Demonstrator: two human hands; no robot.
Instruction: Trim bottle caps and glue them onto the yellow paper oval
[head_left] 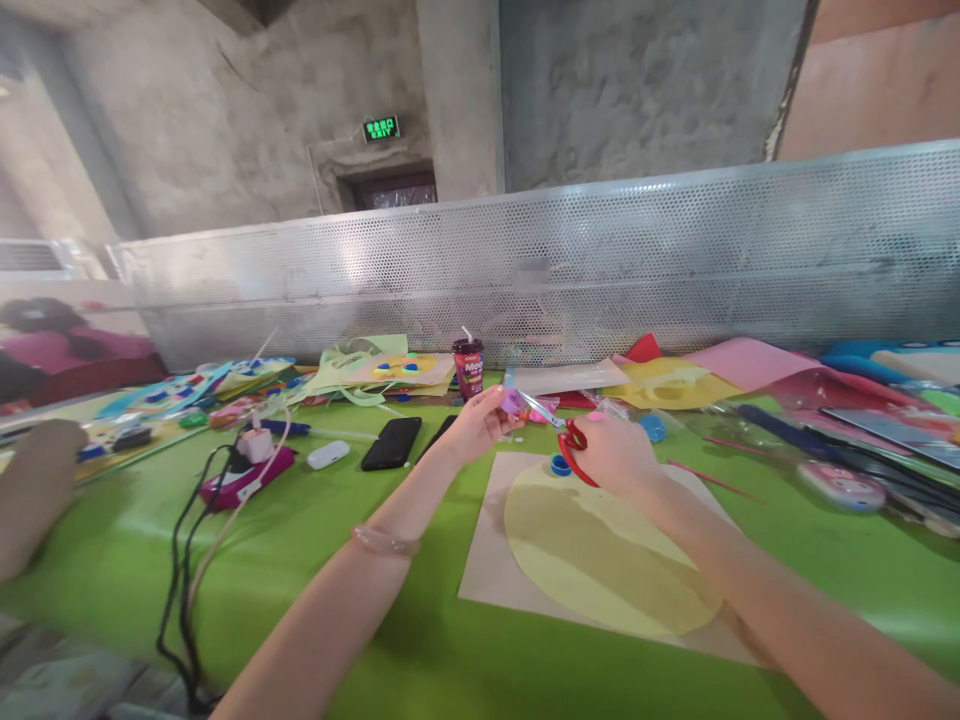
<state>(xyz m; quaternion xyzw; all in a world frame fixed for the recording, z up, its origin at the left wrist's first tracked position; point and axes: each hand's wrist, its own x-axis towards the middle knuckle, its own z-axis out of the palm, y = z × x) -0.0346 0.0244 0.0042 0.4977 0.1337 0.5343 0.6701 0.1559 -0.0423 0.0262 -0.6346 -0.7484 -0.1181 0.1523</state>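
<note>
Head view: how far are we coming?

At the frame's centre, we are pinching a purple piece [513, 402] in our left hand [480, 422] and gripping red scissors [576, 452] in our right hand [616, 452]. Blades are reaching it, so we are judging this cutting unfinished.

What is looking done, and around us?

Lower, a yellow oval [600, 560] is lying, already rounded, on a white sheet [487, 540]. We are working on a green tabletop [300, 600]; behind, a metal screen [637, 260] is crossing the frame, and an exit sign [381, 128] is glowing upper left of centre.
</note>
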